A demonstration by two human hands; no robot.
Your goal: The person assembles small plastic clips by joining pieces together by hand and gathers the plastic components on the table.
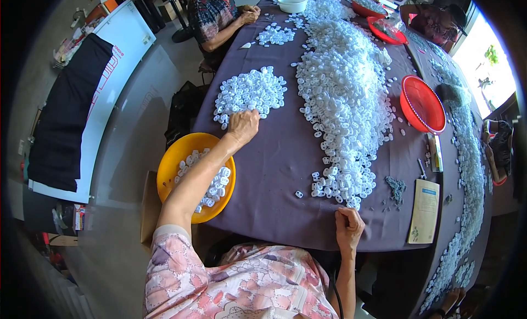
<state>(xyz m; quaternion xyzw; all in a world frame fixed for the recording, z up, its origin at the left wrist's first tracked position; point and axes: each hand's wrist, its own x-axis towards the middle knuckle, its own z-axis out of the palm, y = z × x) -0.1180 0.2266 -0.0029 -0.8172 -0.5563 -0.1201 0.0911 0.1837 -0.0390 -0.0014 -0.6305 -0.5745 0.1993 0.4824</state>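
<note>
My left hand (243,126) reaches to the near edge of a small heap of white oval plastic pieces (252,91) with holes in them. Its fingers are curled down, and whatever they hold is hidden. Just below the tip of a long, large pile of the same white pieces (343,110), my right hand (349,227) rests at the table's front edge. That hand is closed too, and I cannot make out anything in it. Under my left forearm, a yellow bowl (164,179) holds many white pieces. One single piece (299,194) lies apart on the cloth.
A dark purple cloth covers the table (263,165). Right of the large pile are a red basket (421,105), grey scraps (395,188) and a tan paper packet (424,212). Another person (219,23) sits at the far left; others work along the right side. A white basin (292,3) stands far back.
</note>
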